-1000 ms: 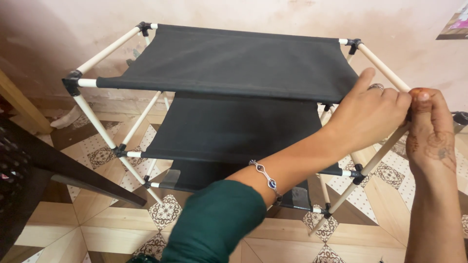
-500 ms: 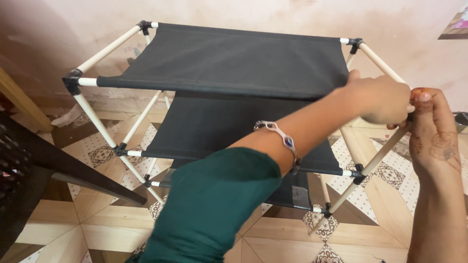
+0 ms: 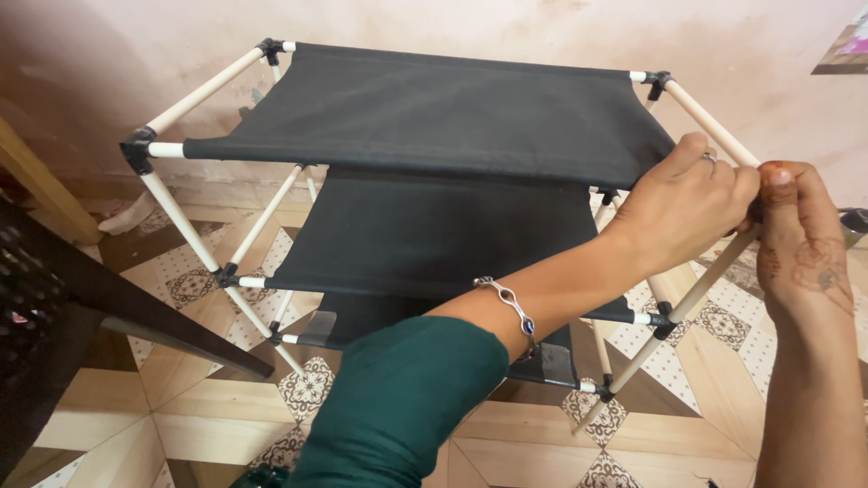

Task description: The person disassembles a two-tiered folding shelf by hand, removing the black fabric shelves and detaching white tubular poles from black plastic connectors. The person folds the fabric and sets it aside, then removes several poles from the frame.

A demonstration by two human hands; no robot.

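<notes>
While both hands meet at the near right top corner of the rack, the left hand closes over the corner joint and the end of the top fabric shelf; the right hand pinches the same spot from the other side, thumb on top. Rack stands on the tiled floor against the pink wall, three black cloth tiers on white rods with black plastic connectors. Looks light, wobbly; cloth soft and slack, rods stiff, joints likely to pop loose. Best held at rods near connectors, not the fabric. Dark table sits close at left, crowding that side. Bracelet on left wrist, green sleeve.
</notes>
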